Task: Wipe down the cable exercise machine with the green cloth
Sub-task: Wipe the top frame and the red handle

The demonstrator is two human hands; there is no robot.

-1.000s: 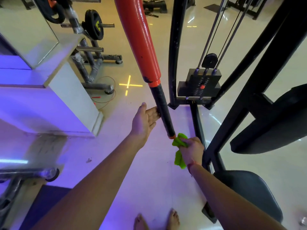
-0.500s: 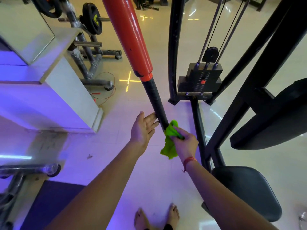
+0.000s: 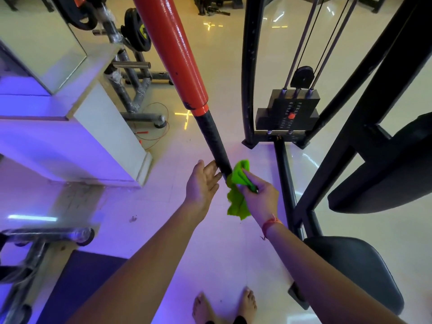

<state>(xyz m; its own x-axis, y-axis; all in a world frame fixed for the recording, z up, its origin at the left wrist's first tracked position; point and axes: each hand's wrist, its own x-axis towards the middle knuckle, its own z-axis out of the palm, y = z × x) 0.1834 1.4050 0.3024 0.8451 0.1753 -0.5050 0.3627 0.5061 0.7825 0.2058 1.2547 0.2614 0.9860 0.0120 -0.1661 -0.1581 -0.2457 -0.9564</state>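
Since a second ago I see the green cloth (image 3: 237,190) has climbed from the tip of the bar's black grip (image 3: 214,142) to wrap its lower end. My right hand (image 3: 258,195) pinches the cloth with curled fingers, bunching it against the grip while the loose part hangs below the hand. My left hand (image 3: 202,183) is flat and released, fingertips touching the grip's other side, just left of the cloth.
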